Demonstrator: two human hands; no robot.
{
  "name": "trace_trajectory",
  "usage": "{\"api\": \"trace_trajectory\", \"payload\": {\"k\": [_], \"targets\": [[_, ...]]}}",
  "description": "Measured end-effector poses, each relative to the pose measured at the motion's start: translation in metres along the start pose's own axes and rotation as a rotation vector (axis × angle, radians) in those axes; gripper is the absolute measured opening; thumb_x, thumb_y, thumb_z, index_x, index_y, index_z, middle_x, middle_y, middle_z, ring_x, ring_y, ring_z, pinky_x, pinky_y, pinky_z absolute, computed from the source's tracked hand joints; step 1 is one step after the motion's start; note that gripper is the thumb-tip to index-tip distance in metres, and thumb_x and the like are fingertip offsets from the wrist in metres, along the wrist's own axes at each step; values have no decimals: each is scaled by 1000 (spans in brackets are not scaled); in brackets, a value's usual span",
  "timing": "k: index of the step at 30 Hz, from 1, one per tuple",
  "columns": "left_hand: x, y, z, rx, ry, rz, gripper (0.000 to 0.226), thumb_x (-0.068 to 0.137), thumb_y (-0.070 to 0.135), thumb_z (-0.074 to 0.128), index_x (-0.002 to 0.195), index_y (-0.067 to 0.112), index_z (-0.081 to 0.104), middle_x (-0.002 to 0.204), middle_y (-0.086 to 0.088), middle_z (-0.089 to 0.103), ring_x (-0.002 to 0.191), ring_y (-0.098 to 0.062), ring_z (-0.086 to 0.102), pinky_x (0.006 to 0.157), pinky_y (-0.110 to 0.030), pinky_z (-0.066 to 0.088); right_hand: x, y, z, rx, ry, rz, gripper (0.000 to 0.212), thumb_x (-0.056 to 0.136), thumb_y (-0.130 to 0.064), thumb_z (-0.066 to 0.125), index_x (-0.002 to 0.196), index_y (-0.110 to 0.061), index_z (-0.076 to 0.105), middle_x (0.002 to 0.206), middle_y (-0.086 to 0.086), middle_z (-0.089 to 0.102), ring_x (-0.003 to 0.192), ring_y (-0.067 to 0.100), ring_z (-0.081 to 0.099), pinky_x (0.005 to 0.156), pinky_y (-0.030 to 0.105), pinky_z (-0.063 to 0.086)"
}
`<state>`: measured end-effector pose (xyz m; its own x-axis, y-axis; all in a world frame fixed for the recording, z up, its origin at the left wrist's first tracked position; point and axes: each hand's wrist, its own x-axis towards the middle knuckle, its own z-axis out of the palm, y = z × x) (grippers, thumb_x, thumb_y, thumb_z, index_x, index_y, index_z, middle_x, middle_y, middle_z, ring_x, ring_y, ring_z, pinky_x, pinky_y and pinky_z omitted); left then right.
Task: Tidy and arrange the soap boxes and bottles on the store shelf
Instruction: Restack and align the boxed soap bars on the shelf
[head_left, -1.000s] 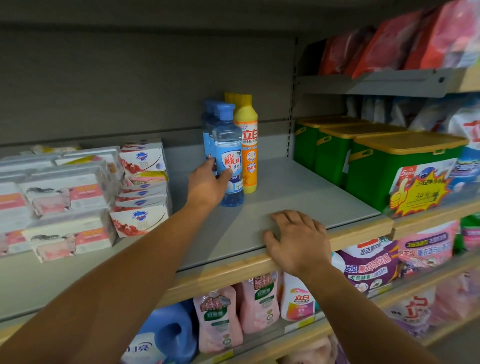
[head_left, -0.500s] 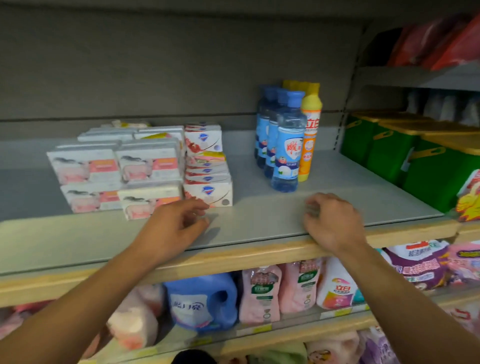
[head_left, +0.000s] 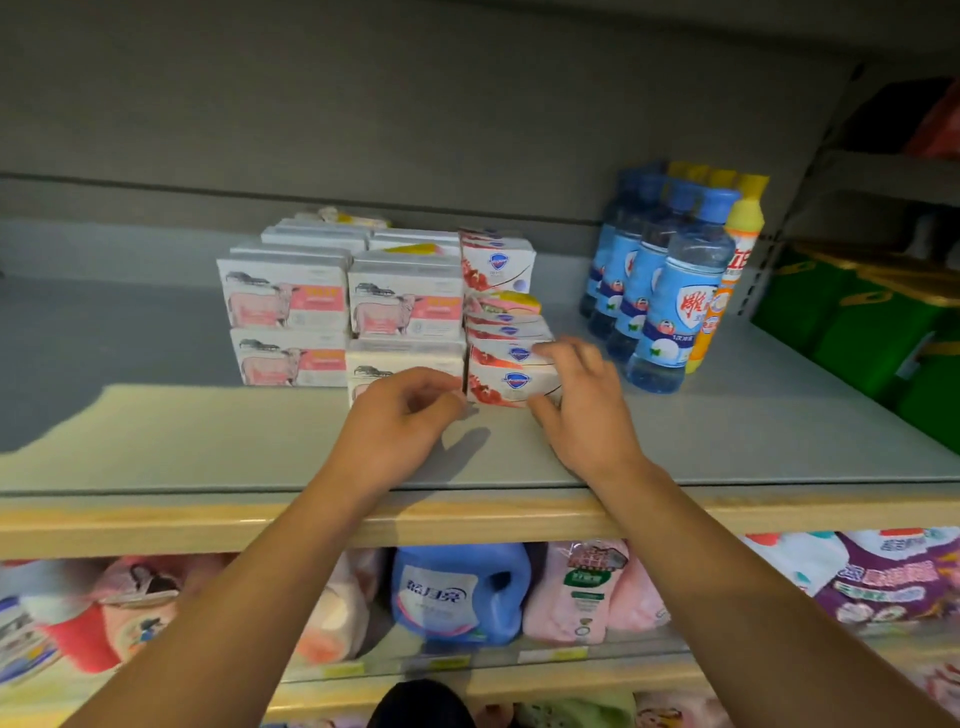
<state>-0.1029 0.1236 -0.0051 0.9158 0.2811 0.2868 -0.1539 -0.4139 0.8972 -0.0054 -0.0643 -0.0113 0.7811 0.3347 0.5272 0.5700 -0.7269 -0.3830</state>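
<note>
Closing in on the soap stack now, both hands are at the front of the shelf (head_left: 156, 447). The left hand (head_left: 400, 415) has its fingers curled in toward the thumb, right against the lower front corner of a white-and-pink soap box (head_left: 400, 358); whether it actually pinches anything I cannot tell. Just beside it, the right hand (head_left: 582, 410) wraps the bottom red-and-white soap box (head_left: 511, 387), fingers over the top edge and thumb at the lower front, a proper hold.

Beyond the right hand's knuckles, the red-and-white stack (head_left: 501, 317) climbs unevenly, boxes skewed at different angles. Beyond the left hand sit the neater pink piles (head_left: 288, 306), two high. Further off to the right hand's outer side, the blue bottles (head_left: 675, 306) and yellow bottles (head_left: 727, 270) stand upright in rows.

So the step in hand looks like squaring up that crooked stack. The next move probably calls for a gentle, even push from both sides, since a sharp nudge at the base could topple the loose boxes above.
</note>
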Motion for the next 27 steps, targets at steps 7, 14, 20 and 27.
{"api": "trace_trajectory", "payload": {"k": [7, 14, 20, 27], "targets": [[-2, 1, 0, -117, 42, 28, 35, 82, 27, 72, 116, 22, 64, 100, 3, 70, 90, -14, 67, 91, -40, 52, -13, -11, -22, 644, 53, 179, 23, 89, -11, 67, 99, -32, 65, 109, -2, 65, 89, -4, 65, 66, 9, 48], [-10, 5, -2, -254, -181, 37, 36, 85, 15, 70, 118, 23, 60, 87, -6, 75, 58, -32, 67, 52, -33, 54, -36, -19, -21, 984, -149, 282, 20, 75, -35, 68, 93, -41, 73, 101, -7, 75, 92, 15, 72, 78, 38, 57], [-8, 9, -7, -478, -45, -116, 16, 93, 23, 59, 85, 10, 64, 68, -12, 67, 43, -26, 57, 41, -26, 46, -42, -22, -25, 933, -290, 129, 62, 75, -17, 81, 126, -41, 54, 120, -20, 63, 101, 15, 69, 76, 29, 59], [-7, 14, -4, -274, -82, -175, 46, 83, 59, 47, 88, 18, 69, 62, -18, 67, 43, -27, 58, 41, -26, 44, -42, -20, -27, 1042, -206, 267, 32, 91, -24, 67, 122, -30, 62, 115, -2, 69, 91, 19, 73, 79, 37, 59]]}}
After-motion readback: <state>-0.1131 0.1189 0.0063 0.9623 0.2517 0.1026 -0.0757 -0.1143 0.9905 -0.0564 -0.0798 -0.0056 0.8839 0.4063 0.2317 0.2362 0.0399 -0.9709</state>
